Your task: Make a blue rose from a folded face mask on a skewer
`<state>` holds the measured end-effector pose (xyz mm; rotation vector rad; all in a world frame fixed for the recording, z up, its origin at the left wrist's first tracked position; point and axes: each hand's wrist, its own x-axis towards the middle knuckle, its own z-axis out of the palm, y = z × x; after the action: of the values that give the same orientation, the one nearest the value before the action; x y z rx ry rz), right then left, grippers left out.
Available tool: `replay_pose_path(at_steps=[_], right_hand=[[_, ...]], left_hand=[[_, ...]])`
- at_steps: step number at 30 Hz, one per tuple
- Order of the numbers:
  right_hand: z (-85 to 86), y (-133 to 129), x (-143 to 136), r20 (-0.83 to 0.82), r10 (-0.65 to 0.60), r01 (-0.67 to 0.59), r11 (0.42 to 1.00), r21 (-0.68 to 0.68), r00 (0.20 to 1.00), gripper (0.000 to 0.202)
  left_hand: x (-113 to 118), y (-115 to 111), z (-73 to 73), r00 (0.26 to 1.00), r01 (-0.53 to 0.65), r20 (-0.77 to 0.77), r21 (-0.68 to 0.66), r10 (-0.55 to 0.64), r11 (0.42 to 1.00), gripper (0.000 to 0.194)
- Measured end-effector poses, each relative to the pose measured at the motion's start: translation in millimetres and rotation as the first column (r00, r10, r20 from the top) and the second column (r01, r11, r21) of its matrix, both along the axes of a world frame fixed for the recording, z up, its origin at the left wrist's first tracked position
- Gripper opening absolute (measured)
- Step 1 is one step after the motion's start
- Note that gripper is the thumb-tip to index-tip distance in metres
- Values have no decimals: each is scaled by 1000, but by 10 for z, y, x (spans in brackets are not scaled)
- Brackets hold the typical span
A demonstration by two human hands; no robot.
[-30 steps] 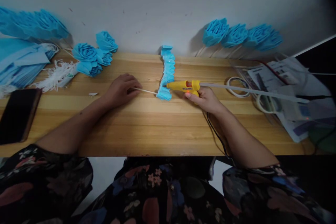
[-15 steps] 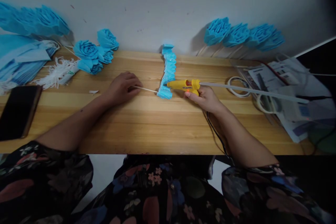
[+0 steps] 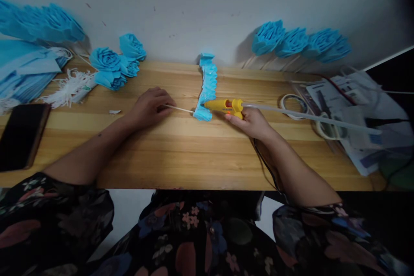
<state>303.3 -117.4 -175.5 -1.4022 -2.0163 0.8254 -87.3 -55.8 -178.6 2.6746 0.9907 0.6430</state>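
A pleated blue strip (image 3: 208, 84) lies lengthwise on the wooden table, its near end rolled about the tip of a thin pale stick (image 3: 183, 108). My left hand (image 3: 153, 108) rests on the wood, closed on the other end of that stick. In my right hand (image 3: 254, 121) is a yellow hot glue gun (image 3: 221, 105), its nozzle at the strip just above the rolled end. A long translucent glue stick (image 3: 310, 117) juts out of the gun's back. A small red light shows on the gun, and a dark cord trails below my wrist.
Blue fabric flowers (image 3: 108, 62) on sticks lie at the left back; others (image 3: 293, 42) lean against the wall at right. A phone (image 3: 24, 136), blue masks (image 3: 26, 71) and white cords (image 3: 73, 88) are left. Tape (image 3: 293, 107), scissors (image 3: 328, 125) and papers sit right.
The glue gun has shifted very slightly left along the strip. My left hand and the stick stay in place.
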Motion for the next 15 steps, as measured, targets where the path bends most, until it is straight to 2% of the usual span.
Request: replay_pose_path(at_steps=[9,15], right_hand=[[34,-11,-16,45,-7,6,1000,7,999,53],[79,1,-26,-27,33,-32,998,45,999,53]], left_hand=[[-1,15,-2,999,31,8,23,-31,999,41],[14,-2,29,1000,-17,-21,-37,17,999,39]])
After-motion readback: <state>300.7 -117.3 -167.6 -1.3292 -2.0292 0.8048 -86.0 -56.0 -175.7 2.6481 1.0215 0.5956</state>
